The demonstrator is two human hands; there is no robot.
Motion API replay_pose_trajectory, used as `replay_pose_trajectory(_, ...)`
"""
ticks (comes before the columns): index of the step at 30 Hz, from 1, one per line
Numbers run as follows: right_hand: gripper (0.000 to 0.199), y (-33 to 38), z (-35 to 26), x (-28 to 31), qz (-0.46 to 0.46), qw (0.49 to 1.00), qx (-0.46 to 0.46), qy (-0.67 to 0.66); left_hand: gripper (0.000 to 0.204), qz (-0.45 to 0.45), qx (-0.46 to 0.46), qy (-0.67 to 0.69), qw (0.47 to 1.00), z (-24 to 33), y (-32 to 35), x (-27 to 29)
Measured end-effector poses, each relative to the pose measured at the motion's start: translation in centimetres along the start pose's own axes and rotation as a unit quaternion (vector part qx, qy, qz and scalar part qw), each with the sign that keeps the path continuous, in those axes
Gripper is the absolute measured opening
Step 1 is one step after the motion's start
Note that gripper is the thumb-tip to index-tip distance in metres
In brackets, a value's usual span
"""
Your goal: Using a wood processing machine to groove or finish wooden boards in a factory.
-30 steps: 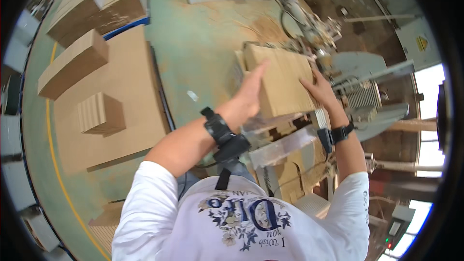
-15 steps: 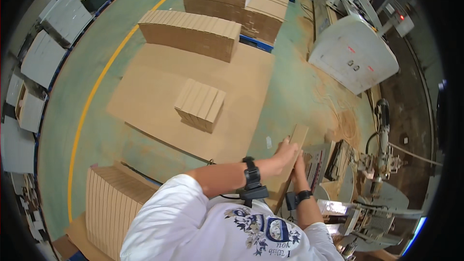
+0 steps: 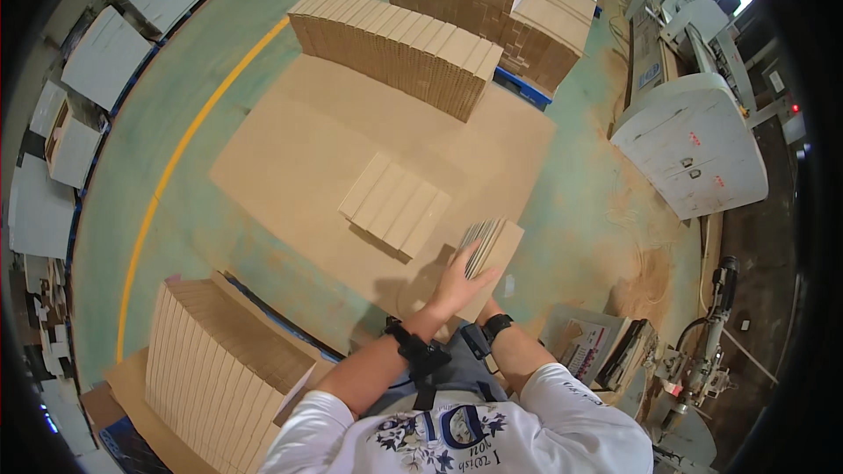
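A bundle of flat brown cardboard-like pieces [image 3: 502,265], layered at its upper left edge, is held upright and tilted in front of me. My left hand [image 3: 464,283] is closed on its left side, the thumb lying across the broad face. At the bundle's lower end is my right hand [image 3: 492,308]; most of it is hidden behind the pieces, so its fingers do not show. Just left of the bundle, a short block of similar brown pieces [image 3: 395,205] stands in a row on a large brown sheet [image 3: 299,149] on the floor.
A long row of brown pieces [image 3: 395,39] stands at the sheet's far edge, taller stacks [image 3: 549,22] on a blue pallet behind it. Another stack [image 3: 206,369] is at near left. To the right are a white machine [image 3: 698,145] and a metal machine arm [image 3: 702,333].
My hands have swung left with the bundle, from beside the machine toward the brown sheet. The bundle has turned so that its layered edge shows. My view has shifted too.
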State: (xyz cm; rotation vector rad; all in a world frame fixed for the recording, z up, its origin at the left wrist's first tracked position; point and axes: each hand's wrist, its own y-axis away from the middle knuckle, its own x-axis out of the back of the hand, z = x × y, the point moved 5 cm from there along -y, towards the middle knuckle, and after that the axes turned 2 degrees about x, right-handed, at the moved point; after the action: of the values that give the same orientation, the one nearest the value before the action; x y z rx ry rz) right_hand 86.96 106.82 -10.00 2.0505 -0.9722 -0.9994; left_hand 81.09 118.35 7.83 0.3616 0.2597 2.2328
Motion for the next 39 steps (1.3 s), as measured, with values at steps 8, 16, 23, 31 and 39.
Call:
replay_pose_trajectory(8,0.051,-10.6,2.9,0.1,0.002,0.997,-0.054,-0.057,0.08,-0.017,0.194,0.181,0.964,-16.7,-3.6,-3.4)
replay_pose_trajectory(16,0.048,-19.1,6.0,-1.1,0.036,0.996,-0.008,-0.081,0.076,0.12,0.307,0.335,0.883,-22.3,-2.3,-2.5)
replay_pose_trajectory(23,0.055,-22.3,7.6,-0.5,0.072,0.995,0.062,0.0,0.056,0.194,0.305,0.417,0.834,-25.6,-2.4,-1.6)
replay_pose_trajectory(31,0.08,-19.4,5.9,-3.5,0.006,0.992,-0.052,-0.116,0.055,0.235,0.289,0.445,0.815,-26.3,-2.2,-1.0)
replay_pose_trajectory(39,0.083,-20.6,6.4,-4.2,-0.001,0.995,-0.076,-0.061,0.055,0.234,0.289,0.402,0.837,-26.0,-2.4,-1.2)
